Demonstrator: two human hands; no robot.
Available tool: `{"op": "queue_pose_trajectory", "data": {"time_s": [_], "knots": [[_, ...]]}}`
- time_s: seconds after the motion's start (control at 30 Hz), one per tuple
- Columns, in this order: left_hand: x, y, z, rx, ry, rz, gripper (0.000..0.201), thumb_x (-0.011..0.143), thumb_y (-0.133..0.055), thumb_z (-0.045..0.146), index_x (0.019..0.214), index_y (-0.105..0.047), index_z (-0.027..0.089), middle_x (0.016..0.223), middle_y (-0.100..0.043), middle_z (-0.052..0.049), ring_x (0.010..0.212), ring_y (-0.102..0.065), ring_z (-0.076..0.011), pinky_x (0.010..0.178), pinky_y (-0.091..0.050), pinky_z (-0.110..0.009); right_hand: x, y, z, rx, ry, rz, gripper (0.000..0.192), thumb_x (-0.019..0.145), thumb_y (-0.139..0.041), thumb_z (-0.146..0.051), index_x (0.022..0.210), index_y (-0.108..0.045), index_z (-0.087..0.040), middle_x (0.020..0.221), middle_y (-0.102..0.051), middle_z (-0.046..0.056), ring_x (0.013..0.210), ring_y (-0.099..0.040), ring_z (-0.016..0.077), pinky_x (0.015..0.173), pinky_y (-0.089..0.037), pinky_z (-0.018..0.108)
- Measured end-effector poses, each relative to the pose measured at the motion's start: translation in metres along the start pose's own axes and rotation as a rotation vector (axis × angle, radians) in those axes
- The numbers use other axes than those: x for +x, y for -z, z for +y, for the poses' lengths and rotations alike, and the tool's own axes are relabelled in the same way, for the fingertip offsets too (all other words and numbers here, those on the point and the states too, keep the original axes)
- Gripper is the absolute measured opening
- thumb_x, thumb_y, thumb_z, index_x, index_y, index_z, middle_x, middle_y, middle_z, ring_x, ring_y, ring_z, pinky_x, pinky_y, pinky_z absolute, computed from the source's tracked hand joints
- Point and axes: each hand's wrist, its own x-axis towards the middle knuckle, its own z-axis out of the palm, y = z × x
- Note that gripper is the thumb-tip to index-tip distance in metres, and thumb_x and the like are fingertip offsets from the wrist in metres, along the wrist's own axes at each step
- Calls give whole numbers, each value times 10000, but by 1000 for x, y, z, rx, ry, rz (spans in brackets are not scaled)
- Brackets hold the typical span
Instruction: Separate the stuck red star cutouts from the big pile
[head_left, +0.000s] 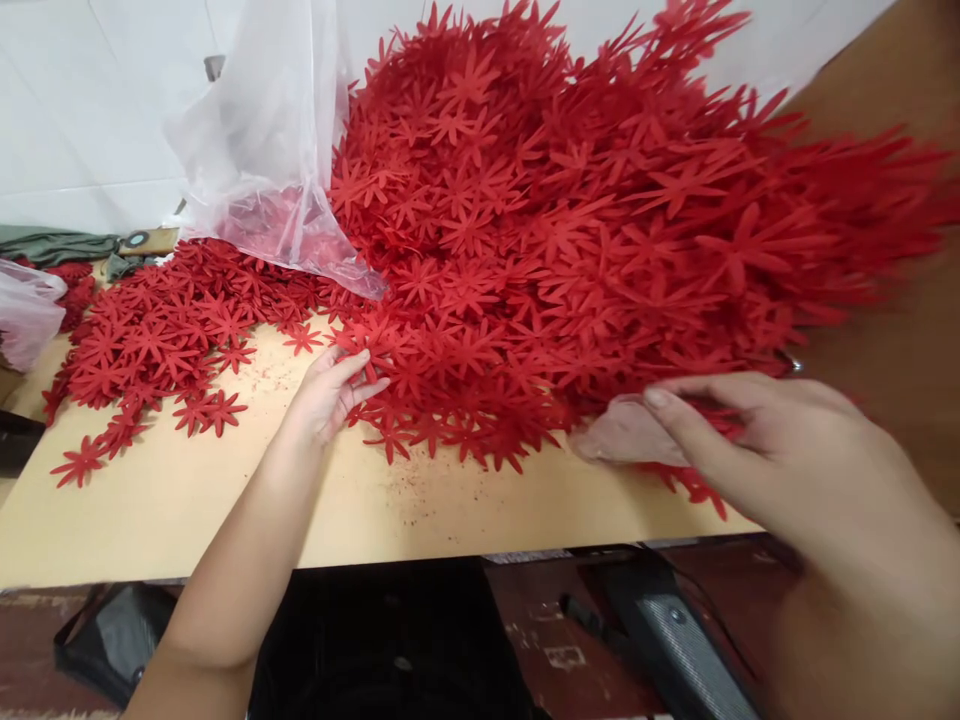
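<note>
Presently, on a tan worktable (225, 500), a large heap of red flower cut-outs (570, 230) is filling the far and right side, with a thinner scatter of the same cut-outs (150, 340) lying to the left.

Left hand (330, 392): reaching into the near edge of the heap, fingers loosely spread and curling on one or two flowers, thumb lying against them.

Right hand (720, 420): lying at the heap's near right edge, thumb and forefinger pressed together over the petals; whether they are pinching a piece is hard to tell, as it is blurred.

A clear plastic bag (262, 150) is standing open at the far left, partly over the flowers.

Step in hand, by judgement: drawing single flowers out of the pile. The next move is likely calling for a fine fingertip pinch, since the petals are interlocking and thin.
</note>
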Motion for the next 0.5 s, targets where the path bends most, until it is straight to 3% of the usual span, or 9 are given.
{"op": "queue_pose_trajectory", "data": {"time_s": [0.13, 0.27, 0.37, 0.5], "knots": [[1, -2, -2, -69, 36, 3, 127, 798, -508, 43, 862, -574, 131, 834, -693, -38, 723, -668, -113, 797, -585, -339, -13, -24, 46, -231, 133, -5, 409, 835, -356, -633, 729, -601, -322, 685, -619, 112, 706, -606, 432, 579, -453, 600], [1, 0, -4, -45, 50, 30, 149, 804, -503, 41, 885, -572, 145, 840, -702, -35, 726, -681, -122, 806, -579, -341, -14, -39, 62, -330, 294, -2, 397, 838, -388, -610, 704, -609, -308, 726, -644, 108, 621, -592, 366, 511, -446, 518], [2, 0, -6, -11, 70, 38, 115, 813, -534, 60, 870, -570, 154, 762, -696, -14, 678, -677, -110, 760, -575, -299, -7, -25, 48, -256, 348, 22, 391, 864, -368, -604, 760, -616, -319, 724, -662, 74, 637, -597, 320, 546, -454, 482], [4, -6, -18, 22, 90, 23, 55, 831, -571, 110, 810, -550, 156, 644, -660, 7, 612, -656, -97, 654, -556, -233, 10, -13, -20, 31, 247, 44, 348, 870, -439, -564, 818, -638, -284, 789, -683, 97, 766, -633, 315, 675, -505, 496]]}}
